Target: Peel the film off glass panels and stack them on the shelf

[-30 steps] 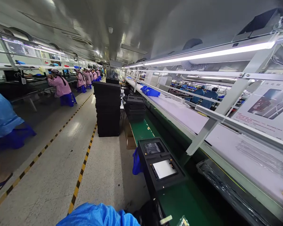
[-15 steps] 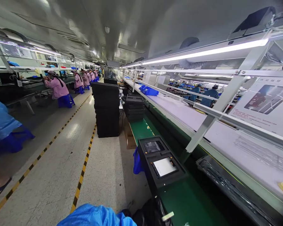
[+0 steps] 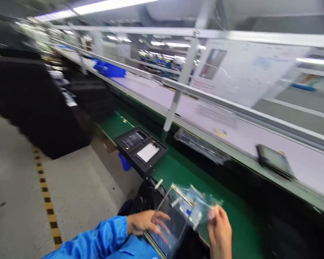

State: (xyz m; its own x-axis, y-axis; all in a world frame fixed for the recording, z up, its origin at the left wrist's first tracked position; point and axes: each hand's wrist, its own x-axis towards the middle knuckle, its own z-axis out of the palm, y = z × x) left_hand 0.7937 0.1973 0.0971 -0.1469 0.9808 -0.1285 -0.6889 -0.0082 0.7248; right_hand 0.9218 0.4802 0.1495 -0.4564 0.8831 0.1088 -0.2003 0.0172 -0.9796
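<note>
A flat, dark glass panel with a thin frame, like a tablet screen (image 3: 175, 220), lies tilted over my lap at the bottom of the head view. My left hand (image 3: 150, 223) rests on its face with fingers spread. Beyond the panel's far edge is crinkled clear plastic film (image 3: 205, 200), with small pale and blue parts showing near it. The film's right end is pinched in my right hand (image 3: 220, 226). Motion blurs the details, and I cannot tell whether the film is joined to the panel.
A black foam tray (image 3: 144, 163) holding a dark panel and a white-backed one sits on the green bench (image 3: 240, 219). Tall black stacks (image 3: 40, 104) stand at left. Above the bench runs a white shelf (image 3: 151, 89) with a blue bin (image 3: 109, 69) and a dark framed device (image 3: 275, 162).
The view has swung right and down. Both hands have come into sight, along with the panel and the clear film; only a blue sleeve or garment showed before.
</note>
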